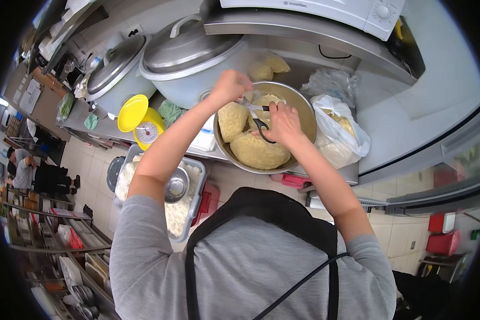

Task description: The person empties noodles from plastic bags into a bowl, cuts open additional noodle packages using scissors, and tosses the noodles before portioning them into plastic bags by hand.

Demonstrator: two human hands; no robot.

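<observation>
A large round metal bowl [308, 114] holds several plastic bags of a pale yellow, crumbly food [258, 150]. Over the bowl, my right hand [285, 124] has its fingers around black-handled scissors [261, 124], whose blades point up and left. My left hand [232, 85] is closed above the bowl's upper left rim, close to the blade tips. Clear plastic seems to lie between the blades and my left fingers, but it is too small to make out well.
Two big lidded cookers [189, 50] stand behind on the left, beside a yellow scale [146, 130]. A white plastic bag [352, 130] sits right of the bowl. Below left is a grey tub [198, 186] of white flakes. A metal shelf [304, 38] overhangs the counter. Another person [29, 170] stands far left.
</observation>
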